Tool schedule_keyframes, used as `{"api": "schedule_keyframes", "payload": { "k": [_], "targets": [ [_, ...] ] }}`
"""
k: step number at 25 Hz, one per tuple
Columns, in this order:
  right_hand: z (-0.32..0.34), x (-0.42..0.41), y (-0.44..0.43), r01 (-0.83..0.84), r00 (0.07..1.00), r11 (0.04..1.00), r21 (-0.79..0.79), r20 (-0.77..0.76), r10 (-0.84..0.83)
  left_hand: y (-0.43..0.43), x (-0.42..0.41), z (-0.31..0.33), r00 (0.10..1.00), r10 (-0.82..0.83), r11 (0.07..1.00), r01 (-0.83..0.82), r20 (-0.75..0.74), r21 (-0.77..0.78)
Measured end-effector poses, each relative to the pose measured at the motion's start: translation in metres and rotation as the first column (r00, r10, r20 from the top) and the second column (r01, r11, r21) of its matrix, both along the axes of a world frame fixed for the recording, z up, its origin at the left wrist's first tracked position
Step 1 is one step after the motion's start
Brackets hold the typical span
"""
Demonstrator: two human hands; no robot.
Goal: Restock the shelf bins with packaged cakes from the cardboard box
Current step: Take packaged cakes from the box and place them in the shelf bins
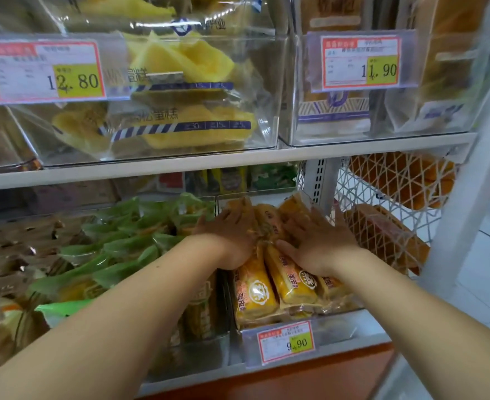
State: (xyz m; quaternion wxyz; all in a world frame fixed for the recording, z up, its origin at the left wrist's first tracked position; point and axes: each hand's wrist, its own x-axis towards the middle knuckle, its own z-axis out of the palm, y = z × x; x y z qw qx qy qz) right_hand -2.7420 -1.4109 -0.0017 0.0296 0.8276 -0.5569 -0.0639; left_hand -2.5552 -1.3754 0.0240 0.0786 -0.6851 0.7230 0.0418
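Observation:
Several orange-wrapped packaged cakes (266,287) fill a clear shelf bin (336,327) on the lower shelf, right of centre. My left hand (232,235) lies flat on the left side of the pile, fingers stretched toward the back. My right hand (318,243) presses flat on the right side of the pile, fingers spread. Neither hand grips a pack. The cardboard box is out of view.
Green-wrapped cakes (116,249) fill the bin to the left. Above, clear bins hold yellow cakes (180,67) and bread loaves (333,111) behind price tags. A white wire basket (388,209) with brown loaves hangs at the right. A 9.90 price tag (287,342) fronts the orange bin.

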Motion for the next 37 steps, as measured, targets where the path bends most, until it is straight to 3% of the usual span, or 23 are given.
{"api": "schedule_keyframes", "payload": {
  "k": [4,7,11,17,19,23,31,37],
  "targets": [
    [0.002,0.0,0.0,-0.008,1.0,1.0,0.001,0.003,0.008,0.004,-0.002,0.001,0.999,0.035,0.999,-0.035,-0.023,0.012],
    [0.01,-0.002,0.02,-0.035,0.989,0.997,-0.065,0.14,0.044,0.025,-0.008,0.01,0.998,-0.001,0.997,-0.004,-0.059,-0.082],
    [-0.001,-0.006,0.058,-0.05,0.988,0.99,-0.128,0.138,0.068,0.062,-0.013,0.001,0.989,-0.144,0.978,0.148,0.038,-0.148],
    [-0.015,-0.003,0.057,0.018,0.985,0.998,-0.06,0.172,-0.008,0.063,-0.014,-0.012,0.988,-0.11,0.979,0.126,0.106,-0.157],
    [-0.01,-0.005,0.067,0.029,0.978,0.995,-0.098,0.207,-0.008,0.075,-0.015,-0.006,0.986,-0.12,0.964,0.144,0.12,-0.222],
    [0.007,0.001,0.107,-0.014,0.942,0.99,-0.142,0.329,0.061,0.123,0.003,-0.016,0.968,-0.136,0.849,0.224,0.212,-0.479],
    [-0.009,0.028,0.13,-0.095,0.96,0.995,-0.03,0.263,0.099,0.134,0.046,-0.038,0.973,-0.089,0.832,0.189,0.212,-0.521],
    [-0.003,-0.005,0.137,0.01,0.977,0.998,-0.068,0.215,0.005,0.129,0.049,-0.042,0.972,-0.09,0.819,0.196,0.217,-0.539]
  ]
}}
